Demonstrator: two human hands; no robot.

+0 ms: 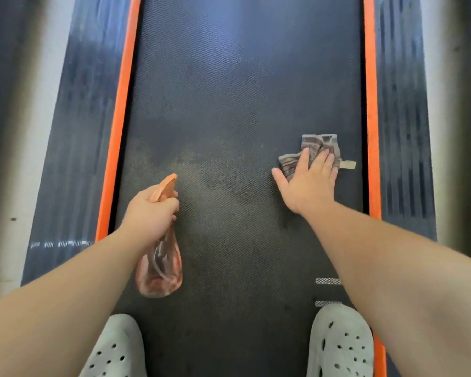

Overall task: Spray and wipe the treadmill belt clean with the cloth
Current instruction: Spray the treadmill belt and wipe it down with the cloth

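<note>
- Treadmill belt [229, 104] stretches ahead between orange side strips [120, 118].
- Left hand [150, 216] is wrapped around the spray bottle [161, 268].
- Right hand [307, 180] lies flat, fingers spread, pressing the cloth [318, 148] on the belt's right side.

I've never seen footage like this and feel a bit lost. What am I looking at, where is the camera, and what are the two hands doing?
There is one picture, taken by a camera worn on a person's head, looking down at their own arms. The dark textured surface is a treadmill belt, edged by orange strips. The left hand grips a see-through orange spray bottle, nozzle aimed forward over a blotchy, dirty-looking patch. The right hand lies flat, fingers pressing a crumpled grey cloth onto the belt near its right edge. At the bottom are the person's pale perforated clogs, standing on the belt.
</note>
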